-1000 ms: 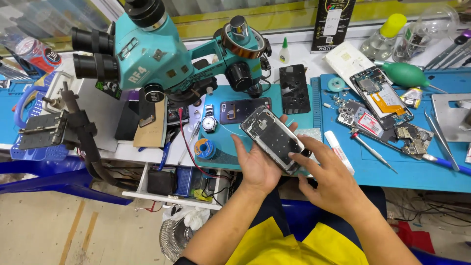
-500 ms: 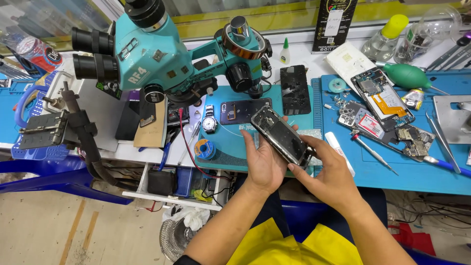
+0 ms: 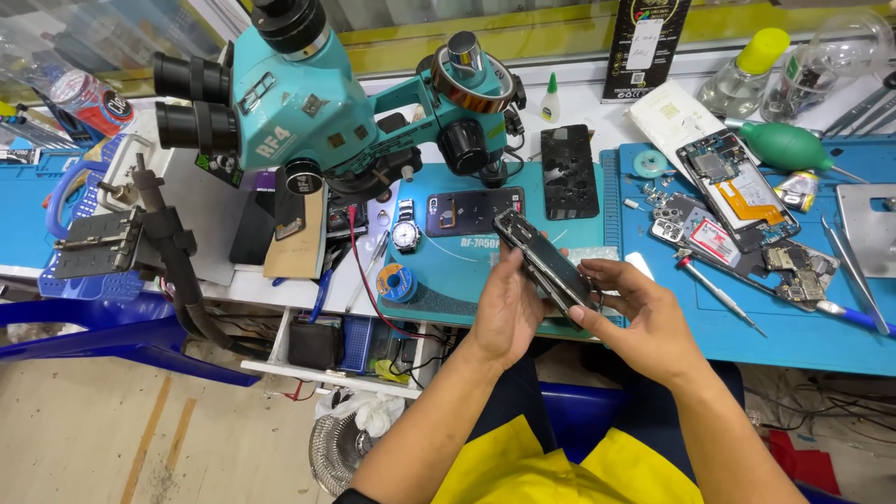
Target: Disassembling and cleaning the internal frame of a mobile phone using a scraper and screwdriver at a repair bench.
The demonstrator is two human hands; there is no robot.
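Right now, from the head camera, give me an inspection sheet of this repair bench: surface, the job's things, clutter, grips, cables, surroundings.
Surface: teal work mat under the hands, blue mat to the right.
Job's things: opened phone, tilted on edge, held above the teal mat.
Clutter: teal microscope, wristwatch, dark phone back, black screen panel, second opened phone, loose boards, screwdriver, green blower bulb.
Grips: left hand grips the phone's lower end; right hand grips its right edge.
Cables: red wire runs down off the bench edge.
Surroundings: blue chair, bare floor.
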